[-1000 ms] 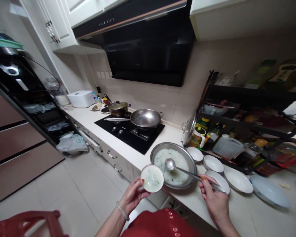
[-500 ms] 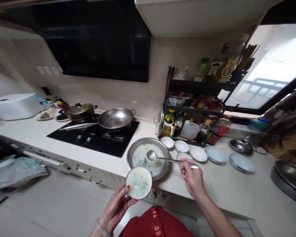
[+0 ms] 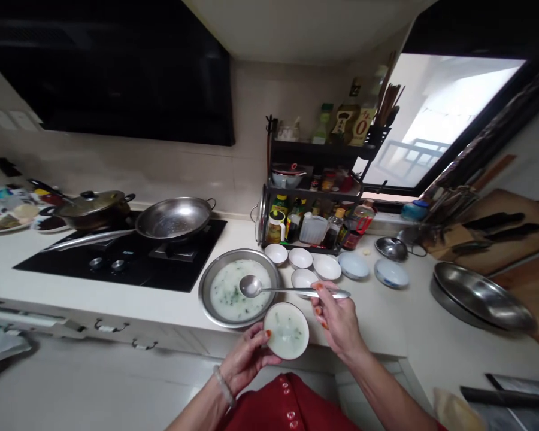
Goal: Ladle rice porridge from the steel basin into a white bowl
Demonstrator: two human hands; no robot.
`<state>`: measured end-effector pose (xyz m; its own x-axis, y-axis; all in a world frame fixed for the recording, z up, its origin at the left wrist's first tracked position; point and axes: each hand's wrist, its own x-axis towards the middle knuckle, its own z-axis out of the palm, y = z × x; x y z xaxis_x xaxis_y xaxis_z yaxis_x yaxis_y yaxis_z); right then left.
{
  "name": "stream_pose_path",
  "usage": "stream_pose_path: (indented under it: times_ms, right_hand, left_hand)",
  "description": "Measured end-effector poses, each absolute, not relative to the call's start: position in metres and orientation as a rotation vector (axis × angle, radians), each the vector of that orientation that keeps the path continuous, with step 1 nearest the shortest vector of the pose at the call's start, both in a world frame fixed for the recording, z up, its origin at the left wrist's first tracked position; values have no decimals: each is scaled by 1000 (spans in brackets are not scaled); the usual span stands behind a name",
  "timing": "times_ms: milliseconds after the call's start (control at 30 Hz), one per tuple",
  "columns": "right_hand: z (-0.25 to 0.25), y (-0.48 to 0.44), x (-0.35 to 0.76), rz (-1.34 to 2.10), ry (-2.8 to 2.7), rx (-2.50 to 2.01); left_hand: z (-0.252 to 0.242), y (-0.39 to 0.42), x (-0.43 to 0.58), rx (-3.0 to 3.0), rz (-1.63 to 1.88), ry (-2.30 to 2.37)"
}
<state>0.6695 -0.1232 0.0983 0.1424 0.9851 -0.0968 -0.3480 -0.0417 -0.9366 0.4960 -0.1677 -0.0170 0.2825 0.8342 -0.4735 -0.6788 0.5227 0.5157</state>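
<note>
The left hand (image 3: 250, 358) cups a small white bowl (image 3: 286, 330) from below and from its left side, fingers curled round the wall and the thumb pressed on the rim. The bowl is filled with pale porridge flecked with green, and it hangs just in front of the counter edge (image 3: 170, 308), close to the person's body.

The right hand (image 3: 339, 318) is closed in a pinch on the handle of a metal ladle (image 3: 269, 288) — thumb and forefinger clamp the handle near its far end, the other fingers folded under it. The ladle lies nearly level, its cup over the right part of a wide steel basin (image 3: 211, 281) that stands on the counter and holds the same pale porridge. The bowl sits just below and to the right of the ladle's cup, near the basin's front rim; whether they touch cannot be told.

Behind the ladle handle a cluster of empty white bowls (image 3: 300, 258) rests on the counter, in front of a black rack of bottles (image 3: 312, 197). To the left — on the black hob (image 3: 130, 263) — stand a steel wok (image 3: 173, 216) and a lidded pot (image 3: 92, 203).
</note>
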Motion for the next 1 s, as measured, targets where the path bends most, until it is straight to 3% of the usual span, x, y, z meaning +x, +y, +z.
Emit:
stream_pose_path:
  times_ms: [1000]
  right_hand:
    - [109,-51,783,1203,-854,-979]
  left_hand:
    - [-78,-60,715,287,756,759]
